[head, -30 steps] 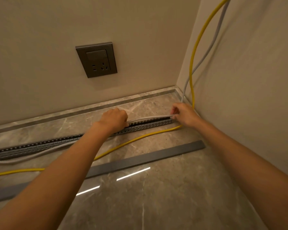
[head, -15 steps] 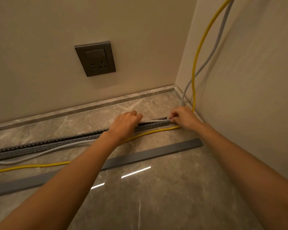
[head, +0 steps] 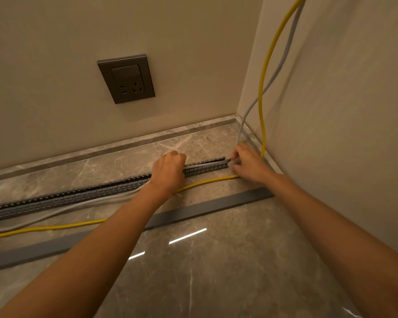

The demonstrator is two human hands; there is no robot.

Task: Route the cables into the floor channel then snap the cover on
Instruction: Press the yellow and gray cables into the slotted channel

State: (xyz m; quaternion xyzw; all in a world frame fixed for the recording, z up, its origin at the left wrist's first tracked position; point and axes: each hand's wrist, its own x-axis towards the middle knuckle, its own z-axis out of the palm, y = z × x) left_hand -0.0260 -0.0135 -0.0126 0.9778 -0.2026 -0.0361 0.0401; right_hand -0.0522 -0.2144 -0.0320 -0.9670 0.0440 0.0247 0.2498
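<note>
A polished grey marble floor is meeting two beige walls in a corner, with a dark wall socket sitting on the far wall. The slotted floor channel is running along the floor towards the corner, uncovered. The left hand is lying curled, knuckles up, over the channel, pressing on the grey cable there; whether its fingers are gripping the cable cannot be told. The right hand is working at the channel's corner end, its fingertips pinching together where the grey cable is coming down the wall into the channel. The yellow cable is hanging down the right wall and trailing loose along the floor, outside the channel. The flat grey cover is lying on the floor nearer the camera, apart from the channel.
</note>
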